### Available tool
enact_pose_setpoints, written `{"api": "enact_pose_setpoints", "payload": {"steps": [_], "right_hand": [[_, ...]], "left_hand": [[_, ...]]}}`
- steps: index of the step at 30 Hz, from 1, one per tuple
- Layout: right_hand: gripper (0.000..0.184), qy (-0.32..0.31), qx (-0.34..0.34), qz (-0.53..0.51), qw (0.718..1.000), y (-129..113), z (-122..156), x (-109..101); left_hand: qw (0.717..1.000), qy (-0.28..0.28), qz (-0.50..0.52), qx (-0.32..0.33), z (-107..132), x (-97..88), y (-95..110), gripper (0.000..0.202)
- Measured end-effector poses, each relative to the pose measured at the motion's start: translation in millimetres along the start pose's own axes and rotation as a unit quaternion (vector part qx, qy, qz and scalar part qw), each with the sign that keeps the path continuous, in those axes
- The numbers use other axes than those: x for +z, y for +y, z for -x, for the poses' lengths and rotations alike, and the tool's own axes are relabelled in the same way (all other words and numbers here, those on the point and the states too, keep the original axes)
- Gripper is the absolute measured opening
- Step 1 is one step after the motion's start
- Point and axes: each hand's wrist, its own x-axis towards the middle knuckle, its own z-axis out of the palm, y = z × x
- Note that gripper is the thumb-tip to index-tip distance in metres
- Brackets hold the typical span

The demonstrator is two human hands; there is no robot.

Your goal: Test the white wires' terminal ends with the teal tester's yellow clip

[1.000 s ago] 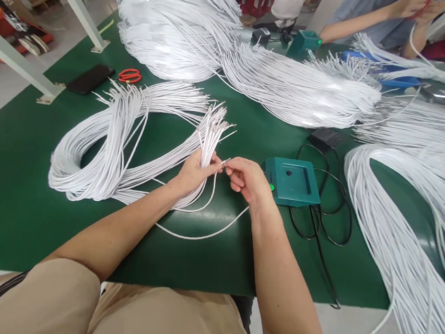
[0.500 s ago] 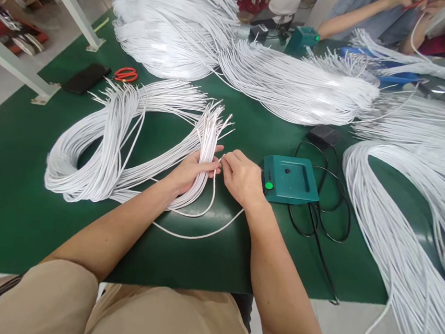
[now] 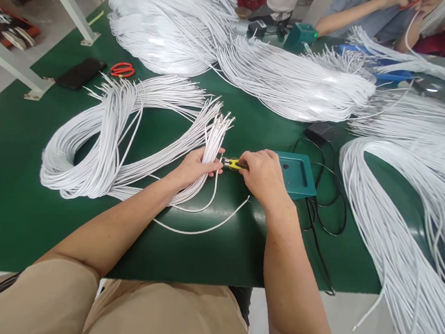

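My left hand (image 3: 196, 166) is closed around the end of a looped bundle of white cables (image 3: 103, 140) lying on the green table (image 3: 25, 206); the cable tips fan out above my fingers. My right hand (image 3: 263, 175) is closed on a small yellow connector (image 3: 234, 163) that meets the tip of a single white cable (image 3: 201, 228), right beside my left thumb. That single cable curves down over the table toward me. My right hand partly covers a teal box (image 3: 300, 174) with a black cord.
Large heaps of white cables (image 3: 255, 70) cover the far side and the right side (image 3: 410, 216). Red scissors (image 3: 121, 69) and a black case (image 3: 80, 73) lie far left. Other people's arms (image 3: 351, 14) and a second teal box (image 3: 300, 35) are across the table.
My right hand moved right, over the teal box, and a yellow connector now shows at its fingertips on the cable end. My left hand kept its hold on the bundle.
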Motion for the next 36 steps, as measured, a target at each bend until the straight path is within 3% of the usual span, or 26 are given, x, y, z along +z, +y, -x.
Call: {"api": "enact_pose_setpoints", "payload": {"steps": [13, 18, 22, 24, 29, 32, 34, 36], "right_hand": [[0.025, 0.0, 0.014, 0.024, 1.0, 0.6, -1.7, 3.9], [0.019, 0.019, 0.007, 0.007, 1.0, 1.8, 4.4, 1.6], [0.032, 0.127, 0.119, 0.05, 0.983, 6.1, 15.2, 3.8], [0.041, 0.138, 0.173, 0.071, 0.973, 9.3, 18.8, 7.6], [0.042, 0.135, 0.179, 0.073, 0.972, 14.0, 19.7, 11.2], [0.036, 0.164, 0.12, 0.015, 0.979, -0.8, 21.9, 3.0], [0.03, 0.146, 0.014, -0.061, 0.987, -22.0, 25.6, -2.8], [0.028, 0.073, -0.136, -0.108, 0.982, -46.4, 29.8, -5.4]], "left_hand": [[0.989, 0.003, -0.149, -0.009, -6.2, 1.4, -6.2, 0.047], [0.987, 0.011, -0.156, -0.026, -5.0, 4.5, -2.1, 0.047], [0.989, 0.006, -0.146, -0.032, -4.7, 3.5, -1.5, 0.048], [0.988, 0.003, -0.148, -0.033, -4.4, 1.8, -1.7, 0.048], [0.99, 0.009, -0.138, -0.027, -0.4, -2.4, 0.1, 0.048], [0.996, 0.024, -0.089, -0.006, 3.5, -3.4, 2.3, 0.047], [0.998, 0.025, -0.046, 0.019, 5.7, -3.7, 3.3, 0.046], [0.999, 0.016, -0.009, 0.03, 6.9, -4.1, 3.4, 0.048]]}}
